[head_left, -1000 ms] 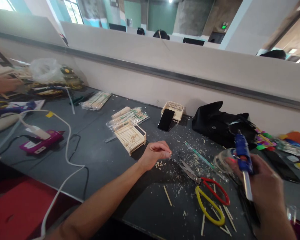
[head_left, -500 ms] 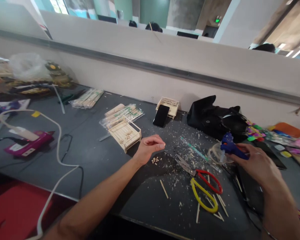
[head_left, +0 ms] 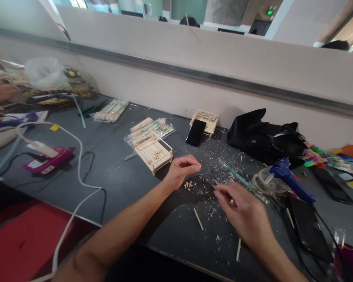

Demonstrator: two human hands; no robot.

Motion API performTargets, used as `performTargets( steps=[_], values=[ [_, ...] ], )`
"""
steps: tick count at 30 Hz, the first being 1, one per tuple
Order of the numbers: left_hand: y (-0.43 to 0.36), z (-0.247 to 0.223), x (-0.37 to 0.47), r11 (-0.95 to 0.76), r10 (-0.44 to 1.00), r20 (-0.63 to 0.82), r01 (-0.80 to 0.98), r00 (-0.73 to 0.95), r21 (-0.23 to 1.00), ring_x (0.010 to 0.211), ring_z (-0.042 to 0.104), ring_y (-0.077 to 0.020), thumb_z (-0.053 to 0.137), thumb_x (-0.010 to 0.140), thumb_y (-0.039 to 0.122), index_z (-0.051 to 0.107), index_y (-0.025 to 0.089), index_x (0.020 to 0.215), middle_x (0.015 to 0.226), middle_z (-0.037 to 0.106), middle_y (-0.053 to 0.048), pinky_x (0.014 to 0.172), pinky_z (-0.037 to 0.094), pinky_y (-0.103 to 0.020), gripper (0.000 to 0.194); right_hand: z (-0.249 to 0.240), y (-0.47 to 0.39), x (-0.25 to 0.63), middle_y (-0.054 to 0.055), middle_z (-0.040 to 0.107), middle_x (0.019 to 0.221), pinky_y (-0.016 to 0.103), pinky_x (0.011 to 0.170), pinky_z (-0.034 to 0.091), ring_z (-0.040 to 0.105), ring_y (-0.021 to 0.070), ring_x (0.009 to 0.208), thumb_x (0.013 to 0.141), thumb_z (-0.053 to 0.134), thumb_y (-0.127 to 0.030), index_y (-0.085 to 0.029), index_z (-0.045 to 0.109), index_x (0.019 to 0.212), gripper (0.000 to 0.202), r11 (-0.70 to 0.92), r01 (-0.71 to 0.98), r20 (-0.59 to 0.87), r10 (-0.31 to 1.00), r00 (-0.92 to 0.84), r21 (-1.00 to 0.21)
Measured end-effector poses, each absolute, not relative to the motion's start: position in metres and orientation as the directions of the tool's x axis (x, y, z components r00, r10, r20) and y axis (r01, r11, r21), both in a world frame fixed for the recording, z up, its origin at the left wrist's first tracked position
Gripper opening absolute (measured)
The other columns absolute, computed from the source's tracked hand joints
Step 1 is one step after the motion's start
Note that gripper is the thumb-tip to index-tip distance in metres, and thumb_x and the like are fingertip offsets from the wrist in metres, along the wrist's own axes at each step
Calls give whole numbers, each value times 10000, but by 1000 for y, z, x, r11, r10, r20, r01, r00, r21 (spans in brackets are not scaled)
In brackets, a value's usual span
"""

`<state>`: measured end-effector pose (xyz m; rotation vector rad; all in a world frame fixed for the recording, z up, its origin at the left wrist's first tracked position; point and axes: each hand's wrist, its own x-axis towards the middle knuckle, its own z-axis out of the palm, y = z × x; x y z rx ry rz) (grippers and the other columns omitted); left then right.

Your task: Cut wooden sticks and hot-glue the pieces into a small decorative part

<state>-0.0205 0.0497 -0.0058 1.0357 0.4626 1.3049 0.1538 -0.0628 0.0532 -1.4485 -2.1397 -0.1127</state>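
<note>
1. Head view: the left hand has thumb and fingertips pinched together just beside the slatted wooden model; whether a tiny piece sits between them, I cannot tell.
2. The right hand is over the scissors, hiding all but a blade tip; how firm its grip is, I cannot tell.
3. Cut wood bits lie on the dark surface below the left hand, with a loose stick nearer the front edge.
4. Behind, a phone leans on a small wooden bench, covering part of it. A black bag lies to the right.
5. Right of the right hand, a blue glue gun rests beside clear plastic, near a dark flat device and cords.
6. At left are a purple power strip, a white cable and another person's hand.
7. Green print on the stick packets and the lit green sign are too small to read.
</note>
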Motion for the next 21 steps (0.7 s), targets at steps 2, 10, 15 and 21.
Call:
performTargets(
  steps=[2, 10, 15, 21],
  values=[
    [50, -7, -20, -85, 934, 259, -554, 244, 828, 639, 547, -110, 915, 564, 359, 761, 204, 628, 649, 658, 3, 636, 427, -259, 228, 36, -45, 141, 25, 727, 798, 242, 625, 486, 683, 157, 699, 926, 518, -184, -218, 697, 878, 189, 395, 876, 339, 893, -295, -277],
    [50, -7, -20, -28, 937, 219, -566, 272, 824, 640, 550, -108, 918, 558, 330, 764, 194, 632, 659, 656, 0, 633, 424, -258, 218, 12, -7, 113, 75, 741, 1056, 266, 762, 509, 704, 202, 921, 915, 520, -139, -222, 752, 986, 256, 238, 945, -11, 969, -246, -224],
    [50, -7, -20, -18, 941, 204, -562, 270, 827, 631, 545, -104, 923, 543, 354, 762, 192, 628, 650, 643, 4, 606, 411, -249, 244, 6, -2, 110, 74, 729, 1143, 271, 798, 509, 693, 203, 971, 915, 520, -135, -249, 749, 1060, 294, 277, 932, 8, 959, -283, -233],
    [51, -7, -19, -13, 938, 201, -552, 281, 833, 635, 547, -104, 923, 543, 366, 758, 191, 623, 656, 644, 4, 617, 422, -254, 254, -1, 0, 108, 101, 730, 1075, 285, 761, 498, 684, 227, 958, 919, 515, -156, -225, 747, 925, 242, 266, 936, -30, 960, -280, -229]
  ],
)
